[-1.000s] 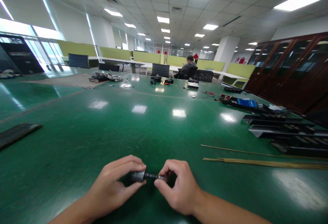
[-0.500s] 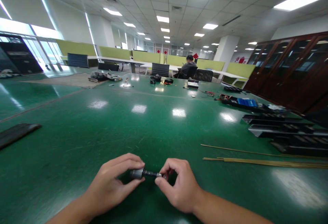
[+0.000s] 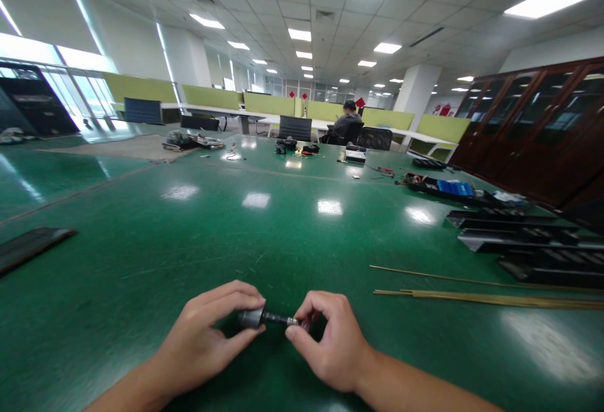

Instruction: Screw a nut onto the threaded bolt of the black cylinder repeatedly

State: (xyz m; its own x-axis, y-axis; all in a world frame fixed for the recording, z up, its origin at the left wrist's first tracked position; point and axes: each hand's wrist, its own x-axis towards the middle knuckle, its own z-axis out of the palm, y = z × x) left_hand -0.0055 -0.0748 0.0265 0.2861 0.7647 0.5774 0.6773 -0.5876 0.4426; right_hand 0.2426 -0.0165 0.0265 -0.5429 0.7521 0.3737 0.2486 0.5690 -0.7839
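Low over the green table, my left hand (image 3: 214, 324) is closed on a grey metal cylinder (image 3: 250, 318), with the thumb below and the fingers above. A thin dark shaft (image 3: 275, 318) sticks out of the cylinder toward the right, lying nearly level. Thumb and fingers of my right hand (image 3: 328, 336) pinch the shaft's far end, where a small shiny metal section (image 3: 292, 321) shows. My right fingers hide whatever lies beyond that section. What exact part the cylinder and shaft make up, I cannot tell.
Thin brass-coloured rods (image 3: 472, 299) lie to the right on the green table (image 3: 212, 236). Behind them are black metal channels (image 3: 514, 239) and a tray with blue items (image 3: 453, 189). A dark flat slab (image 3: 33, 245) lies at left. A person (image 3: 348, 124) sits far back.
The cylinder and shaft have shifted very slightly left. Both hands keep the same hold and hardly move.
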